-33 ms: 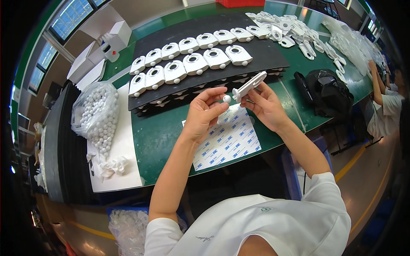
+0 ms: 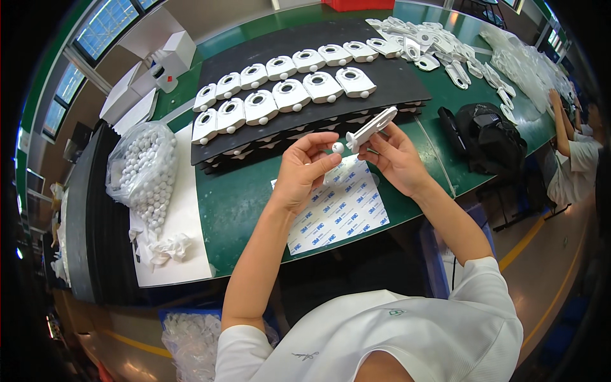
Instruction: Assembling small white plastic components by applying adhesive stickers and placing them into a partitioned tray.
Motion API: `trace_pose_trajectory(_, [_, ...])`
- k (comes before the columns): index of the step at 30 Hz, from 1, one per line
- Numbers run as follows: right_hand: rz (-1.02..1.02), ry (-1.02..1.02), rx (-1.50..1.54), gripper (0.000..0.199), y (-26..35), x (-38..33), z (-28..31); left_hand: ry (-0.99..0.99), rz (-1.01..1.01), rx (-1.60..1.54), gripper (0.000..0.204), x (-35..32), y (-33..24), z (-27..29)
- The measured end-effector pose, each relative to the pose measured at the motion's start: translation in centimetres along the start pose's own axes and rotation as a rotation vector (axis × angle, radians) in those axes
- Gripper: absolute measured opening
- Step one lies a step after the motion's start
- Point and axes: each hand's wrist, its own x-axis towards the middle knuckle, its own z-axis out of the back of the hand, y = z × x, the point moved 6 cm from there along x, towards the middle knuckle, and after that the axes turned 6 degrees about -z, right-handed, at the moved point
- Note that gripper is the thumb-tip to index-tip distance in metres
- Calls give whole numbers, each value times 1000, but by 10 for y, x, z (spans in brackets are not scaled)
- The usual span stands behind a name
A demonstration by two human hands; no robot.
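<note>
While you hold both hands raised above the green worktop (image 2: 242, 210), stock stands thus: left hand (image 2: 304, 170) pinches a small white ball (image 2: 338, 148) at its fingertips, close beside the part it seems meant for. Right hand (image 2: 396, 156) is closed round a flat white plastic part (image 2: 371, 129), tilted up toward you. Backing sheets (image 2: 340, 210) lie directly beneath. Finished pieces (image 2: 280, 95) sit in rows on the black mat (image 2: 394, 79); the bag of balls (image 2: 143, 169) lies to your left.

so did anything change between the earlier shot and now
Nothing visibly changed. The left hand still pinches a small white ball and the right hand still holds the white plastic part above the green table. The rows of white parts on the black mat lie as before.
</note>
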Motion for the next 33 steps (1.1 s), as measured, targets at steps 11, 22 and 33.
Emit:
trace_pose_trajectory(11, [4, 19, -66, 19, -1, -1, -1, -29, -31, 157, 27, -2, -5, -5])
trace_pose_trajectory(22, [20, -11, -147, 20, 0, -3, -1, -30, -61, 220, 28, -2, -7, -7])
trace_pose_trajectory(33, [87, 168, -303, 32, 24, -3, -23, -66, -343, 307, 38, -6, -16, -4])
